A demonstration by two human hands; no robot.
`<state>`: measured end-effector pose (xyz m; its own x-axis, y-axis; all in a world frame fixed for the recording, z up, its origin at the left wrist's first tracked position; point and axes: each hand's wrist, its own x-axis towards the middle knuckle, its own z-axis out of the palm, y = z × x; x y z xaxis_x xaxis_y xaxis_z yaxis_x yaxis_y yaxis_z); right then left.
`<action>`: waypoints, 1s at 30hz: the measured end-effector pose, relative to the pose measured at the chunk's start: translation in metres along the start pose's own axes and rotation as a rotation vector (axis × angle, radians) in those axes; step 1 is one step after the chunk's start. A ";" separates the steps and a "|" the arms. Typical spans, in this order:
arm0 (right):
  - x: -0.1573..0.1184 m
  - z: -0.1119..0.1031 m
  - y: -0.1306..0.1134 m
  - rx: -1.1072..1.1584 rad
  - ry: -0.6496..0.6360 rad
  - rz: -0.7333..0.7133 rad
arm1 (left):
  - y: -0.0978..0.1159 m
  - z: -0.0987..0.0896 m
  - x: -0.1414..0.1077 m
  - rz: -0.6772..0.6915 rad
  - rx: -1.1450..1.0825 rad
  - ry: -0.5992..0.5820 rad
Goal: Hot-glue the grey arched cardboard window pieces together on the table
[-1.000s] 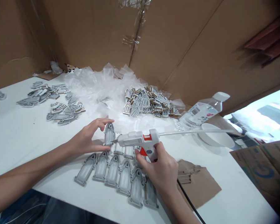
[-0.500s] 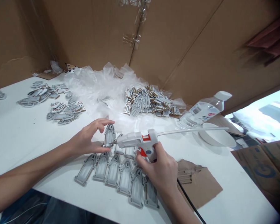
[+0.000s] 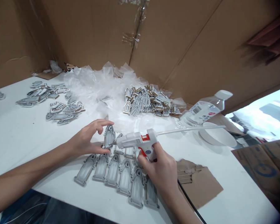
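My right hand [image 3: 162, 163] is wrapped around the grip of a white and red hot glue gun [image 3: 136, 140], with a clear glue stick [image 3: 191, 130] jutting out of its back. Its nozzle points left and meets the lower part of a small grey arched window piece [image 3: 109, 137]. Thumb and forefinger of my left hand [image 3: 90, 138] grip that piece at its top and bottom ends. More arched pieces [image 3: 112, 170] lie in two rows just below and to the right, some partly hidden by the glue gun and my right hand.
Loose arched pieces are heaped at the back [image 3: 151, 101] and left [image 3: 65, 112], around crumpled clear plastic bags [image 3: 95, 84]. A plastic bottle [image 3: 204, 109] leans by a white bowl [image 3: 217, 137] at right. Torn cardboard [image 3: 200, 183] and a black cord [image 3: 189, 199] lie near my right arm.
Almost nothing differs. The glue gun's tip stays at the lower part of the held piece, and the glue stick's rear end sits slightly further left.
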<state>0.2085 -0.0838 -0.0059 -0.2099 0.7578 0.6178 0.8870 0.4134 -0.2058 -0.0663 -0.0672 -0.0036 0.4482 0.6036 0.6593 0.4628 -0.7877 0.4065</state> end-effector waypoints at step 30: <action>0.004 -0.003 -0.001 -0.050 0.072 0.073 | -0.011 -0.005 -0.002 -0.088 0.019 0.043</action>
<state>0.2077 -0.0824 -0.0008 -0.1157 0.7460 0.6558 0.9185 0.3317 -0.2152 -0.0762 -0.0601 -0.0067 0.3720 0.6642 0.6484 0.5132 -0.7292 0.4526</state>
